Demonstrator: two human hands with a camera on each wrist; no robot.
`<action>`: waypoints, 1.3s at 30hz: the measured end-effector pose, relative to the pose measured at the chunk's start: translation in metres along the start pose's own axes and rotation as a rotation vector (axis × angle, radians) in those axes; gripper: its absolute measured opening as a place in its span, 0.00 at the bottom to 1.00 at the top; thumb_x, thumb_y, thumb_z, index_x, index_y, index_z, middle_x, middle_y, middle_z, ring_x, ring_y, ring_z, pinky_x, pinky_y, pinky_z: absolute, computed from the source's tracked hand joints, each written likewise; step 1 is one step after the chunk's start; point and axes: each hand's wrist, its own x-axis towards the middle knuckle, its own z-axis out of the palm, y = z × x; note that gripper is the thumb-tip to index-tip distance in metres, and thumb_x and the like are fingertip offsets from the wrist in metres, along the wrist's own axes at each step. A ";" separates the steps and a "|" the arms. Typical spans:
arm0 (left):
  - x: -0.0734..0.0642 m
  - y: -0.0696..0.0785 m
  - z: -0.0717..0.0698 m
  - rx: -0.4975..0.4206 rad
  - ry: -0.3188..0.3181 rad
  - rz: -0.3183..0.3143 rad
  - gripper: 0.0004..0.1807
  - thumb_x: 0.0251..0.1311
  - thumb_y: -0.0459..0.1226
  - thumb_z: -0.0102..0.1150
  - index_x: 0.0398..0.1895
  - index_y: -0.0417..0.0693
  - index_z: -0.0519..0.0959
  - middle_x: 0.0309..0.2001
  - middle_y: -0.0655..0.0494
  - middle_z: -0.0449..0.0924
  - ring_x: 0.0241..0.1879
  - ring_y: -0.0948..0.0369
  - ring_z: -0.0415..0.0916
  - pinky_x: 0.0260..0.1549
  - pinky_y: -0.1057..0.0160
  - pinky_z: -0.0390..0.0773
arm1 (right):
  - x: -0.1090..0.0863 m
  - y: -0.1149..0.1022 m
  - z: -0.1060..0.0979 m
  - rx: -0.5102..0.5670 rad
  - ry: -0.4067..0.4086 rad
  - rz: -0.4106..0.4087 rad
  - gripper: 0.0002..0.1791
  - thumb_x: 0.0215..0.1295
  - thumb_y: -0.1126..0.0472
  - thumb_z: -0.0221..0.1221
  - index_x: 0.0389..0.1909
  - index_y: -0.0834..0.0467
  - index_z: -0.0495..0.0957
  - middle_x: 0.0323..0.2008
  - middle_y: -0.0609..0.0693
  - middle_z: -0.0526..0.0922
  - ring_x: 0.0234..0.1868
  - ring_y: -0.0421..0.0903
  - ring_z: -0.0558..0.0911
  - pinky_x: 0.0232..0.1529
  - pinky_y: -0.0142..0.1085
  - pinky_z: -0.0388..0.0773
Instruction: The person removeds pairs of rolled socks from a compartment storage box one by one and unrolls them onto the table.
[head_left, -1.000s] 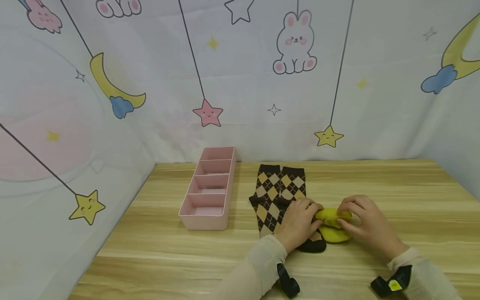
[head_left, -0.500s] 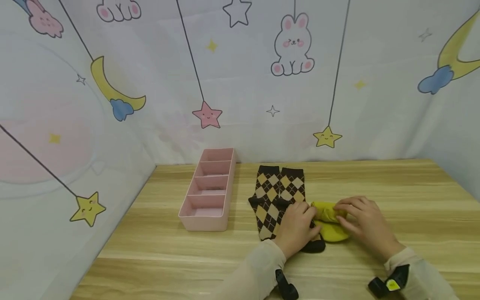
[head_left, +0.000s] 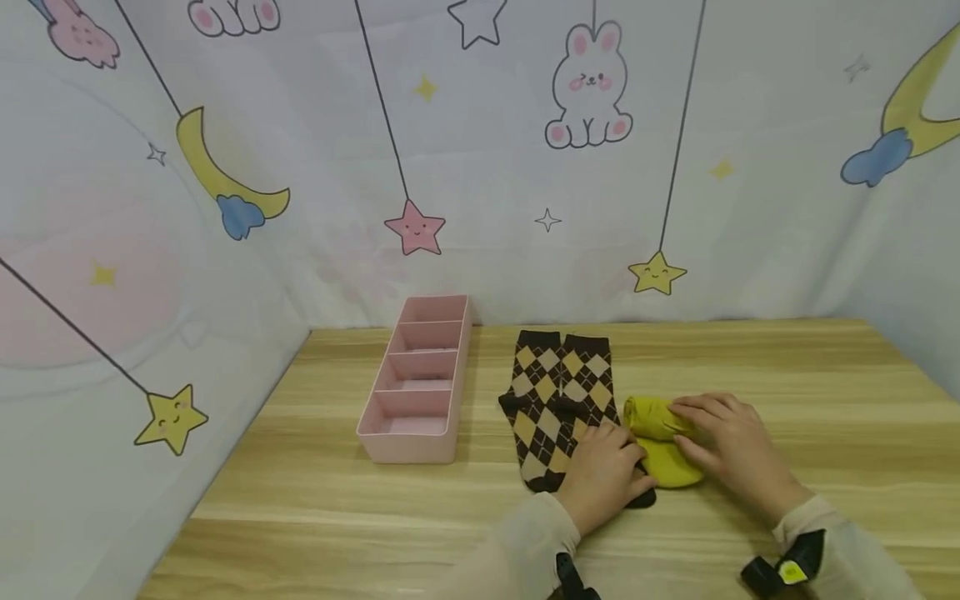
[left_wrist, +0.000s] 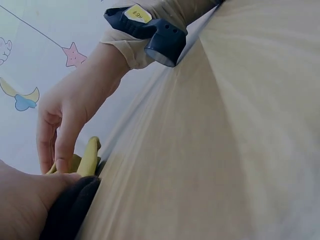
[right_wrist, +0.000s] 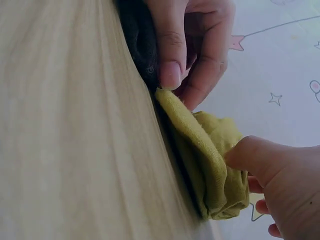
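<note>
A yellow sock [head_left: 671,462], partly rolled up, lies on the table with its roll at the far side and a flat rounded part nearer me. My right hand [head_left: 738,446] holds the right end of the roll between thumb and fingers. My left hand [head_left: 603,475] pinches the left edge of the flat part with thumb and fingertips. Beneath that hand lies a pair of brown argyle socks [head_left: 536,408], laid flat, their near end partly hidden. In the right wrist view the yellow sock [right_wrist: 205,155] stands between both hands, its folded layers showing.
Left of the argyle socks stands a pink divided box [head_left: 415,446] with several compartments. The wooden table [head_left: 300,508] meets a white printed curtain [head_left: 487,167] at the back. Black wrist cameras sit on both sleeves.
My left hand has let go of the roll's left end and moved down toward me to the flat part. The right hand stays at the roll, which now looks tighter and shows its spiral end.
</note>
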 end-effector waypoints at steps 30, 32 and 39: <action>0.001 0.002 -0.005 -0.013 -0.022 0.044 0.15 0.59 0.60 0.57 0.37 0.64 0.82 0.41 0.69 0.77 0.43 0.71 0.71 0.50 0.72 0.70 | 0.040 0.008 -0.001 -0.097 -0.135 0.044 0.23 0.49 0.56 0.70 0.46 0.61 0.80 0.44 0.60 0.82 0.48 0.60 0.76 0.48 0.59 0.70; 0.002 0.002 -0.004 -0.016 -0.031 0.034 0.15 0.58 0.60 0.58 0.38 0.65 0.82 0.41 0.69 0.77 0.43 0.71 0.72 0.50 0.72 0.70 | 0.043 0.008 -0.001 -0.092 -0.144 0.054 0.23 0.50 0.56 0.69 0.47 0.61 0.80 0.44 0.61 0.82 0.48 0.61 0.76 0.47 0.59 0.70; 0.001 0.002 -0.004 -0.026 -0.041 0.026 0.14 0.57 0.60 0.59 0.37 0.66 0.82 0.40 0.71 0.77 0.42 0.72 0.71 0.46 0.73 0.69 | 0.051 0.012 0.002 -0.052 -0.144 0.092 0.18 0.54 0.57 0.67 0.44 0.61 0.81 0.45 0.63 0.82 0.49 0.64 0.77 0.48 0.61 0.70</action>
